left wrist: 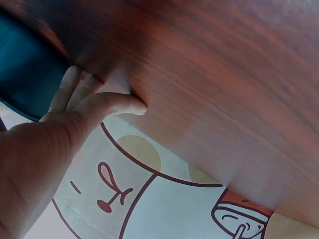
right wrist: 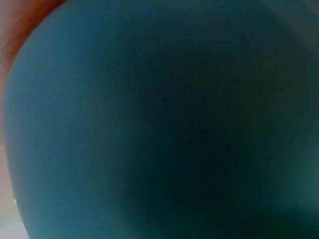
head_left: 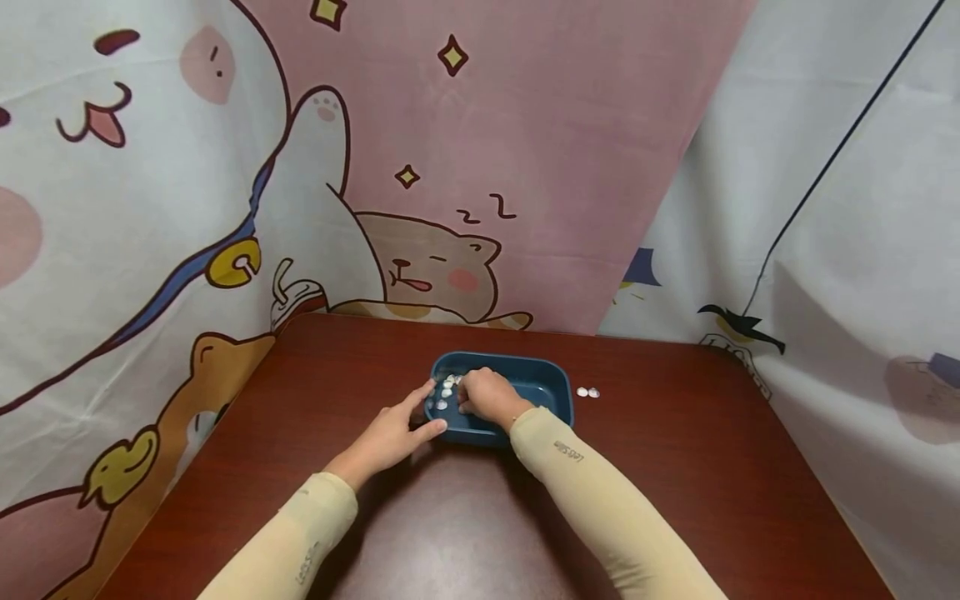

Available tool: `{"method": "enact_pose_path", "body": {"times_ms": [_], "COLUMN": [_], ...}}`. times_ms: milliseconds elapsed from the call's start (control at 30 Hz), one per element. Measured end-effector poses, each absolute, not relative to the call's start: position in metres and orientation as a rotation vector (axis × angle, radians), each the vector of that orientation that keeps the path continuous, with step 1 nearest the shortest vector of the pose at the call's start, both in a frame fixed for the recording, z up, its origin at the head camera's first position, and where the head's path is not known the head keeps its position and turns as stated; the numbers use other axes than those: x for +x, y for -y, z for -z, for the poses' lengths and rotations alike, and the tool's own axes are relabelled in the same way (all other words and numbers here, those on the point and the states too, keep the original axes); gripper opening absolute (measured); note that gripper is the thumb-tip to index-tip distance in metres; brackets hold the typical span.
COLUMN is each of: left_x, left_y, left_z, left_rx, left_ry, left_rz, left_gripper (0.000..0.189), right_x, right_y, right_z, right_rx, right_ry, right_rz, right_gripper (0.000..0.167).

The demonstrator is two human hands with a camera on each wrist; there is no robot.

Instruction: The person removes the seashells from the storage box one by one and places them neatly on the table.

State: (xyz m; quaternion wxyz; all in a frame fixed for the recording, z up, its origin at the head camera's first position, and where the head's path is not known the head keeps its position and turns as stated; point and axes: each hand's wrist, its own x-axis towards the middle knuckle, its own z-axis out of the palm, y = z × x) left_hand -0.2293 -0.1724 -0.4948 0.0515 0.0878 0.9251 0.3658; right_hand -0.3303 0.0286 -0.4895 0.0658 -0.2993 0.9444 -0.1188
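Observation:
A dark blue rectangular tray (head_left: 536, 364) sits toward the back of the table in the head view. Several small, shiny, whitish round pieces (head_left: 442, 405) lie inside its left part. My right hand (head_left: 491, 395) reaches into the tray with its fingers bent down beside these pieces; its fingertips are mostly hidden, and I cannot tell whether they pinch one. At the tray's left end, my left hand (head_left: 390, 435) rests with fingers extended to the rim and thumb apart near the front corner. Blurred blue tray wall (right wrist: 65, 129) fills most of the right wrist view.
Two more whitish round pieces (head_left: 588, 392) lie on the reddish-brown table (head_left: 675, 467), just right of the tray. A cartoon-printed cloth (head_left: 555, 167) hangs behind the table's back edge and along its sides.

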Motion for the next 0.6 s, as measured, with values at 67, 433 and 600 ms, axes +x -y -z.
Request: {"method": "enact_pose_path", "body": {"times_ms": [67, 433, 600], "left_x": [-0.229, -0.229, -0.228], "left_y": [0.173, 0.174, 0.173], "left_z": [0.495, 0.494, 0.494], "left_rx": [0.268, 0.262, 0.260], "left_ry": [-2.816, -2.804, -2.807], "left_rz": [-1.104, -1.108, -1.118], "left_gripper": [0.084, 0.084, 0.084], "right_x": [-0.330, -0.323, -0.320], "right_y": [-0.029, -0.035, -0.048], "right_z": [0.489, 0.493, 0.495], "right_rx": [-0.877, -0.835, -0.984], "right_ry": [-2.839, -2.783, -2.784], "right_rz": [0.363, 0.328, 0.352], "right_gripper": [0.009, 0.015, 0.012]}}
